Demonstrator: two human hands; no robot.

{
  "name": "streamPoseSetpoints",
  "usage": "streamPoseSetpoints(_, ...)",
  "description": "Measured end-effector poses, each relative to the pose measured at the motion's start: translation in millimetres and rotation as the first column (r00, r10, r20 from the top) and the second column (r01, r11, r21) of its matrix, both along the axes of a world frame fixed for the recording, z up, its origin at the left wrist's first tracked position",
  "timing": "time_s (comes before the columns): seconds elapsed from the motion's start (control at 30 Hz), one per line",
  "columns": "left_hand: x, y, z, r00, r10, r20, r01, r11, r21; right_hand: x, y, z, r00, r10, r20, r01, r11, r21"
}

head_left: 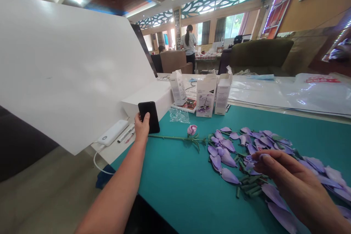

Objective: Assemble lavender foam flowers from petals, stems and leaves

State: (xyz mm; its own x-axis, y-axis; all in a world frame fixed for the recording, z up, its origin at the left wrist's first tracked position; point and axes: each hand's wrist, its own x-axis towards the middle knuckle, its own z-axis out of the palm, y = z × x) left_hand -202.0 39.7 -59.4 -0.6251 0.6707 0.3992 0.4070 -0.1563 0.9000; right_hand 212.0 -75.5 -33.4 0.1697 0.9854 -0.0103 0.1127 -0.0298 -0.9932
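Note:
My left hand (pixel 142 126) is closed round a black smartphone (pixel 153 119), held upright at the left edge of the teal mat. Over the pile of purple artificial petals (pixel 229 158), my right hand (pixel 287 175) has its thumb and fingers pinched together. Something small and pale purple seems to show at those fingertips, too small to name. Below them lies a bundle of short green tubes (pixel 251 186). An artificial flower with a pink bud (pixel 192 129) and a long green stem (pixel 172 138) lies between the phone and the petals.
Several white boxes (pixel 205 97) stand at the mat's back edge, beside crumpled clear plastic (pixel 179 115). A large white panel (pixel 68 62) rises at left, with a white power bank (pixel 113 132) and pens (pixel 126 133) near it. A person (pixel 189 45) stands far behind.

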Motion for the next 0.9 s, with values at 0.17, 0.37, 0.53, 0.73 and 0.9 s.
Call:
streamPoseSetpoints(0.17,-22,-11,-0.8,0.945,-0.238,0.223,0.251,0.967,-0.032,-4,-2,3.3,0.999,-0.043,-0.003,0.043,0.999,-0.006)
streamPoseSetpoints(0.37,-33,-16,-2.5,0.848,-0.385,0.364,0.416,0.909,-0.008,-15,-3,12.4,0.998,-0.062,0.023,0.064,0.994,-0.092)
streamPoseSetpoints(0.53,-35,-12,-5.7,0.823,-0.39,0.413,0.425,0.905,0.008,-22,-4,21.4,0.994,-0.111,0.023,0.113,0.986,-0.123)
streamPoseSetpoints(0.73,-34,-11,-6.0,0.822,-0.377,0.427,0.411,0.911,0.013,-20,-2,19.9,0.994,-0.112,0.017,0.113,0.983,-0.144)
streamPoseSetpoints(0.9,-33,-11,-5.8,0.817,-0.359,0.452,0.398,0.917,0.01,-18,-2,17.7,0.994,-0.101,0.053,0.106,0.987,-0.122)
